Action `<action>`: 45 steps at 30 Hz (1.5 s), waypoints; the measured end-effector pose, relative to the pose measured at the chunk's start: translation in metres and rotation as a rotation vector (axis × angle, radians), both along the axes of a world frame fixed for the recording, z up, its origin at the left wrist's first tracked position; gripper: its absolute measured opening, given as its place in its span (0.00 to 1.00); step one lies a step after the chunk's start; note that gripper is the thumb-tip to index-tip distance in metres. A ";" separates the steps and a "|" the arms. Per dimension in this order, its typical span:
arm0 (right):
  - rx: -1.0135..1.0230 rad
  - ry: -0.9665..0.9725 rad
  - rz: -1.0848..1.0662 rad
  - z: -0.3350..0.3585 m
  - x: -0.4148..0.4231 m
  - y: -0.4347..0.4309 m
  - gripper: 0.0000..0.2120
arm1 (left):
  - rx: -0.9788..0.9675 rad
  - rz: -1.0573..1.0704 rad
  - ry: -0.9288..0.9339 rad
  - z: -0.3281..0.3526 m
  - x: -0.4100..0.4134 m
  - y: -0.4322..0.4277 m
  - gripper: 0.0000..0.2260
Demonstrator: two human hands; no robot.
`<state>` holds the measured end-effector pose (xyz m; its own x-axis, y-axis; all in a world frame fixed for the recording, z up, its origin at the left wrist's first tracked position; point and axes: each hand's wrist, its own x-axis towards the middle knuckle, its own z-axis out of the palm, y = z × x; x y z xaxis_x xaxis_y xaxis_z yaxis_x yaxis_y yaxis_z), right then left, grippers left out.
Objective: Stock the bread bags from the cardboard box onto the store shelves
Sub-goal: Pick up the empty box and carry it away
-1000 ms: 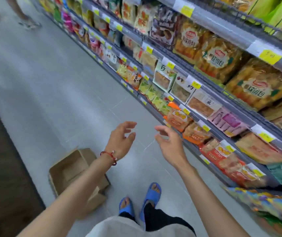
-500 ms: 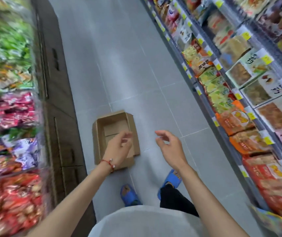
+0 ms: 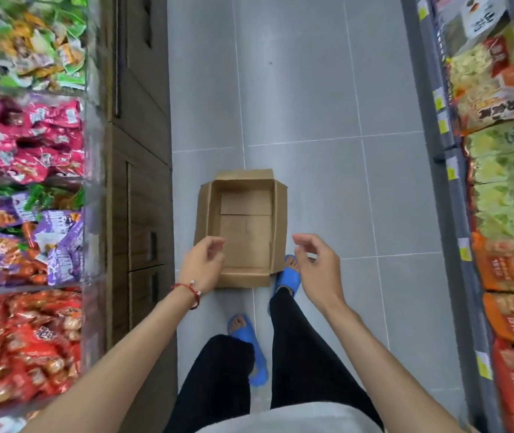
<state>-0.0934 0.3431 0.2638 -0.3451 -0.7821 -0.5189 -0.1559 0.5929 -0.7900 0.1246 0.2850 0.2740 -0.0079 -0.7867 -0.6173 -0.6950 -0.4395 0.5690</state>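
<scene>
A grey tiled aisle floor [image 3: 305, 89] is seen from above, flanked at the right by store shelves [image 3: 455, 232] packed with bagged bread and snacks, and at the left by clear bins of bright snack packets [image 3: 27, 142] over a wooden cabinet [image 3: 140, 189]. One cardboard box [image 3: 243, 226] is set on the floor in the middle of the aisle, just beyond the feet, with its four flaps folded outward. Its bottom is bare: no bread bags are counted inside it, so the task's bags appear to be already on the right-hand shelves, where their number cannot be told through the blur.

The box is judged to be light and fairly stiff, though its loose flaps would bend; it would best be taken by the two long side walls, below the flaps.

Two hands are held above the box, both empty. The left hand [image 3: 202, 267], with one red cord bracelet [image 3: 191, 292] at the wrist, is loosely curled over the near left wall, and contact with it cannot be told. The right hand [image 3: 319, 270] is slackly spread beside the right wall, apart from it. Two blue slippers [image 3: 290, 276] are worn.
</scene>
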 end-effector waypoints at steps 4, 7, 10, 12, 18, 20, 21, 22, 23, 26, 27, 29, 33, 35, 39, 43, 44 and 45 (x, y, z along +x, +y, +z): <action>0.076 0.061 0.099 -0.067 0.003 -0.041 0.11 | 0.074 0.061 -0.063 -0.063 0.014 -0.033 0.15; 0.143 0.092 0.145 -0.130 0.012 -0.061 0.11 | 0.133 0.071 -0.115 -0.126 0.034 -0.050 0.14; 0.226 0.105 0.174 -0.206 0.029 -0.072 0.14 | 0.184 0.029 -0.176 -0.202 0.059 -0.060 0.15; 0.273 0.144 0.192 -0.258 0.041 -0.076 0.19 | 0.200 -0.017 -0.200 -0.256 0.073 -0.066 0.17; 0.345 0.346 0.183 -0.396 0.067 -0.081 0.32 | 0.103 -0.113 -0.272 -0.411 0.106 -0.091 0.32; 0.340 0.402 0.155 -0.431 0.073 -0.080 0.38 | 0.050 -0.092 -0.245 -0.452 0.112 -0.099 0.36; 0.333 0.421 0.150 -0.445 0.076 -0.079 0.40 | 0.035 -0.067 -0.210 -0.467 0.112 -0.101 0.39; 0.318 0.439 0.149 -0.457 0.079 -0.078 0.41 | 0.023 -0.048 -0.173 -0.480 0.111 -0.102 0.40; 0.294 0.460 0.152 -0.468 0.083 -0.075 0.41 | 0.010 -0.049 -0.148 -0.490 0.110 -0.101 0.41; 0.266 0.509 0.120 -0.485 0.085 -0.071 0.45 | -0.030 -0.095 -0.154 -0.507 0.106 -0.095 0.40; 0.271 0.502 0.098 -0.486 0.082 -0.070 0.46 | -0.032 -0.100 -0.159 -0.509 0.105 -0.094 0.41; 0.260 0.459 0.077 -0.480 0.076 -0.071 0.48 | -0.018 -0.098 -0.159 -0.506 0.103 -0.094 0.42; 0.245 0.412 0.106 -0.444 0.059 -0.079 0.49 | 0.026 -0.102 -0.195 -0.464 0.097 -0.100 0.44; 0.232 0.376 0.126 -0.413 0.050 -0.087 0.48 | 0.063 -0.120 -0.241 -0.430 0.093 -0.104 0.44; 0.224 0.319 0.215 -0.332 0.025 -0.103 0.44 | 0.083 -0.104 -0.321 -0.345 0.079 -0.114 0.44; 0.168 0.306 0.253 -0.242 0.001 -0.120 0.43 | 0.060 -0.074 -0.343 -0.244 0.053 -0.122 0.45; 0.155 0.302 0.252 -0.219 -0.007 -0.124 0.43 | 0.052 -0.065 -0.346 -0.218 0.045 -0.124 0.44; 0.147 0.295 0.249 -0.196 -0.015 -0.128 0.43 | 0.038 -0.056 -0.346 -0.191 0.037 -0.127 0.44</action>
<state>-0.1082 0.2150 0.0682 -0.3056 -0.7853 -0.5384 -0.5157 0.6118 -0.5998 0.1620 0.1585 0.0829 0.1645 -0.7676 -0.6194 -0.8675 -0.4115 0.2796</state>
